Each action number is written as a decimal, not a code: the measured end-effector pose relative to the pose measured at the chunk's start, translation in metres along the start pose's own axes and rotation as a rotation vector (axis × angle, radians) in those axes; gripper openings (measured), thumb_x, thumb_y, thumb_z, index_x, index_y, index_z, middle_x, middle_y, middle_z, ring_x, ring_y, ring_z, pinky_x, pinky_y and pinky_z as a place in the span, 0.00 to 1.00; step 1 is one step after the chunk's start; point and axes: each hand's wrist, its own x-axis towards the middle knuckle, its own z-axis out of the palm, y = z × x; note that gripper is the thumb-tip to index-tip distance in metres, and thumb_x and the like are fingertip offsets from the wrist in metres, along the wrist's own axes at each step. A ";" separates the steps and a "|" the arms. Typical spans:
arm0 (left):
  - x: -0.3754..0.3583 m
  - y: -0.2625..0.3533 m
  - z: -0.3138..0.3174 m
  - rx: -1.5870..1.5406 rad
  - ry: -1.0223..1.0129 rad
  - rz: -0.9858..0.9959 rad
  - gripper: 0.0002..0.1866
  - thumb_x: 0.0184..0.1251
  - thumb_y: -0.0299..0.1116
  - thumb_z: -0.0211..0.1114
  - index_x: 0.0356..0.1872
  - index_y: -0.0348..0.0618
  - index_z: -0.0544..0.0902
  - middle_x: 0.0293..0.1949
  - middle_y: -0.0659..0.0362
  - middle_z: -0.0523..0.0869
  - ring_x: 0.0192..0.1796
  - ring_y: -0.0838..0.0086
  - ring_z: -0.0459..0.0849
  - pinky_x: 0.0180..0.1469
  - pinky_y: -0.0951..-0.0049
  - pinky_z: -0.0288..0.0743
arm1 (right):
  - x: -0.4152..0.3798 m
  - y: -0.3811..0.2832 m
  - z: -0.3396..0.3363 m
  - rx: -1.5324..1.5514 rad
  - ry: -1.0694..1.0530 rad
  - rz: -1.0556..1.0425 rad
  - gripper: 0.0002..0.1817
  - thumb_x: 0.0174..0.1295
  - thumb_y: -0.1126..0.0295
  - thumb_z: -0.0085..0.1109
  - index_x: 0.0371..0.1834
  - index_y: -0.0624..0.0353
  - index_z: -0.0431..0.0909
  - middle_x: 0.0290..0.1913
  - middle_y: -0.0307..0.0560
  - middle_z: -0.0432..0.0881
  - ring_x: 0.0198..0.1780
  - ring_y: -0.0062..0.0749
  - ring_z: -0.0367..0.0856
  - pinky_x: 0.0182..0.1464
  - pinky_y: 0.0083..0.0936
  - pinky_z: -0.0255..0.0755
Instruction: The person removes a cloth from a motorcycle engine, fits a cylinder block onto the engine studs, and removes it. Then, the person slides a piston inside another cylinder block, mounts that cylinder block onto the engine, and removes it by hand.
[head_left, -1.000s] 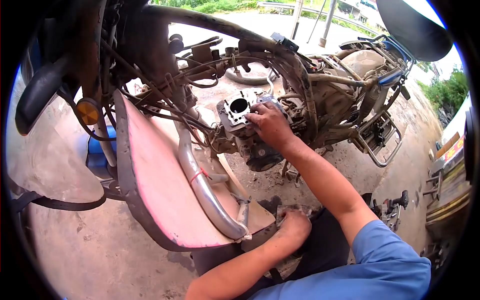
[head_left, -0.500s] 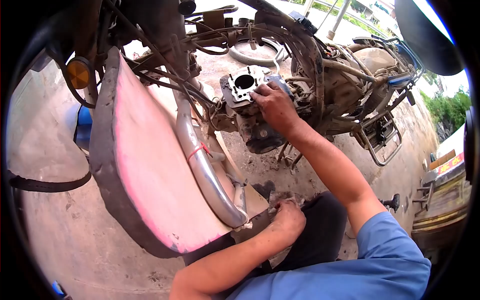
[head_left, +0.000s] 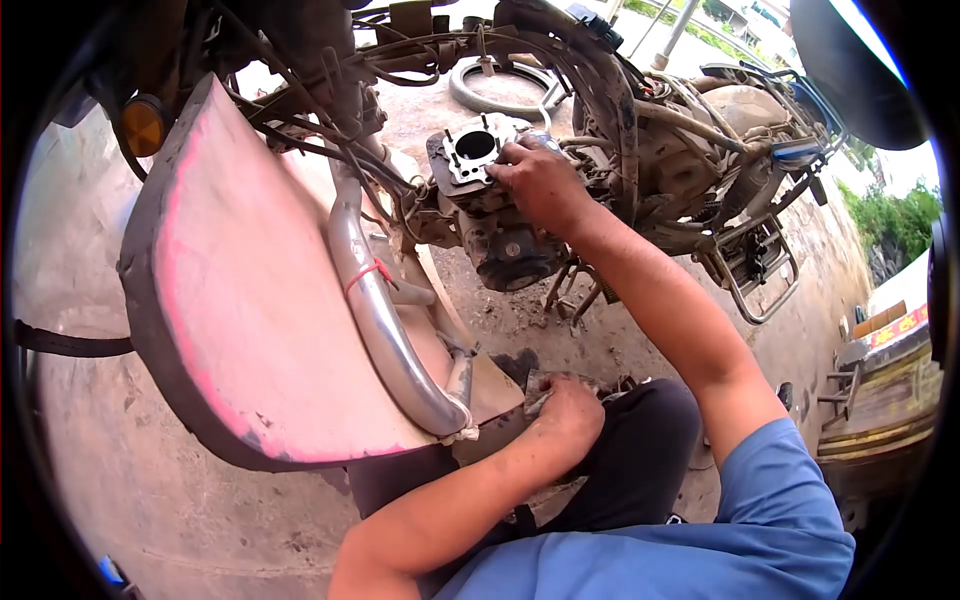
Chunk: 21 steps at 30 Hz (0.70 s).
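My right hand [head_left: 545,185] is at the top of a motorcycle's engine cylinder [head_left: 478,160], its fingers bent over the near right edge of the flat metal face. The thumb and fingertips touch that face beside the round dark bore; the palm side is hidden. Upright studs stand around the bore. Low down by my knee, my left hand [head_left: 572,412] is closed on a grimy, greyish piece that looks like a rag [head_left: 540,388]; most of it is covered by the fingers.
A pink-and-white board-like panel [head_left: 270,310] with a dark edge stands at the left, a shiny exhaust pipe [head_left: 375,310] along it. The motorcycle frame [head_left: 625,150] stretches rightward. A tyre [head_left: 500,88] lies behind. A wooden stand [head_left: 885,390] is far right.
The view has shifted, so the engine and panel appear further left and slightly higher. My right hand stays at the cylinder's top edge, and my left hand remains low by the knee.
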 end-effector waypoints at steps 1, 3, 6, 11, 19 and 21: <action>-0.001 0.000 0.002 0.001 0.017 -0.044 0.14 0.71 0.34 0.62 0.48 0.44 0.93 0.47 0.52 0.92 0.53 0.56 0.91 0.49 0.47 0.81 | -0.001 0.000 0.002 -0.005 0.005 0.017 0.16 0.61 0.72 0.64 0.51 0.54 0.92 0.50 0.44 0.88 0.62 0.47 0.84 0.59 0.42 0.83; 0.000 -0.009 0.008 -0.065 0.048 -0.051 0.13 0.69 0.34 0.64 0.46 0.45 0.93 0.46 0.51 0.93 0.52 0.57 0.92 0.49 0.48 0.82 | -0.006 -0.002 0.005 -0.027 0.015 0.024 0.16 0.61 0.71 0.65 0.52 0.53 0.92 0.51 0.45 0.88 0.62 0.47 0.84 0.59 0.42 0.83; 0.014 -0.034 0.013 -0.230 0.192 -0.122 0.11 0.64 0.34 0.67 0.43 0.45 0.92 0.44 0.50 0.93 0.49 0.54 0.92 0.51 0.48 0.83 | -0.007 0.000 0.009 -0.049 0.020 0.025 0.19 0.60 0.71 0.65 0.55 0.51 0.92 0.54 0.45 0.89 0.64 0.47 0.84 0.60 0.41 0.83; 0.064 -0.092 -0.015 -0.810 1.125 -0.650 0.08 0.75 0.29 0.63 0.45 0.36 0.86 0.45 0.43 0.89 0.48 0.49 0.88 0.55 0.53 0.81 | 0.005 0.014 -0.014 0.237 -0.012 0.106 0.25 0.66 0.67 0.68 0.68 0.52 0.84 0.57 0.52 0.88 0.64 0.52 0.84 0.67 0.43 0.79; 0.116 -0.188 -0.032 -1.359 1.917 -1.071 0.15 0.85 0.32 0.62 0.60 0.30 0.82 0.53 0.47 0.83 0.50 0.63 0.86 0.57 0.65 0.81 | 0.029 0.069 0.038 0.530 0.022 0.529 0.28 0.81 0.53 0.57 0.73 0.64 0.80 0.67 0.66 0.84 0.72 0.53 0.81 0.76 0.40 0.71; 0.121 -0.205 -0.012 -1.298 1.932 -1.125 0.17 0.85 0.32 0.63 0.63 0.27 0.83 0.54 0.47 0.87 0.50 0.66 0.88 0.55 0.68 0.83 | 0.042 0.075 0.041 0.618 0.021 0.703 0.24 0.75 0.55 0.68 0.64 0.61 0.88 0.51 0.59 0.93 0.52 0.42 0.94 0.61 0.36 0.83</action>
